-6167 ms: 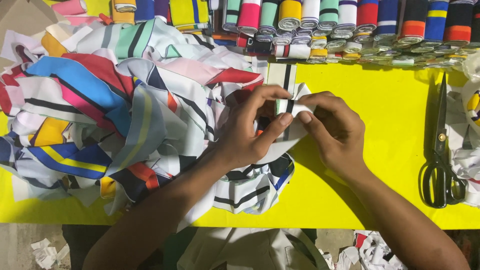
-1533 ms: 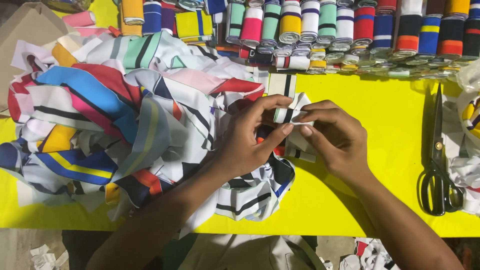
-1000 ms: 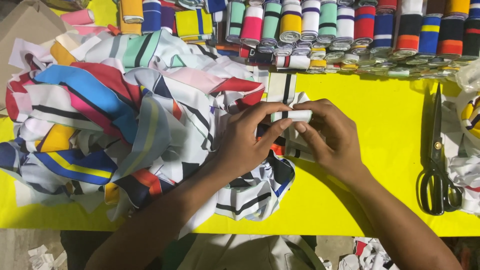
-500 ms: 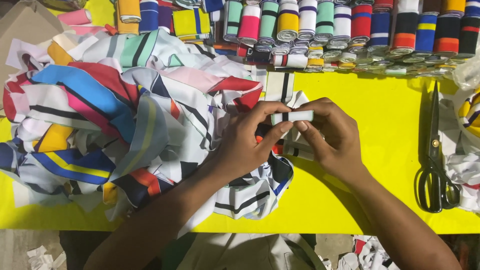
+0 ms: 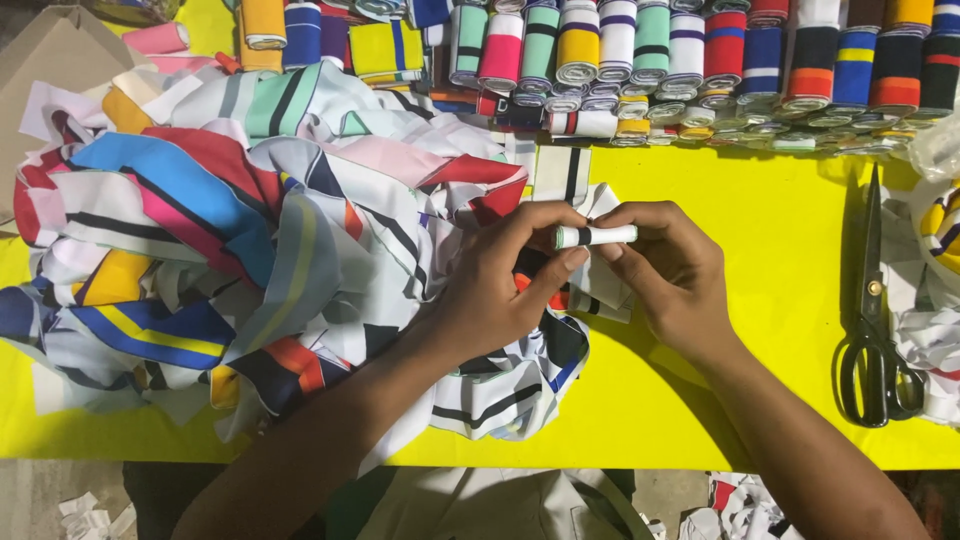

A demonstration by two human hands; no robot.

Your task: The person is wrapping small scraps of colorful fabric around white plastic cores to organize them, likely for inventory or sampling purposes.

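The strip of white striped cloth (image 5: 596,236) between the two hands is now wound into a tight, thin roll lying level at the frame's centre; six seconds earlier it is a looser, flatter fold held lower between the fingers. The left hand (image 5: 505,280) now pinches the roll's left end and the right hand (image 5: 670,270) its right end, both slightly higher than before.

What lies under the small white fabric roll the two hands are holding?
Under the fabric roll held by the left hand and right hand, striped fabric strips lie on the yellow table; the hands cover the rest.
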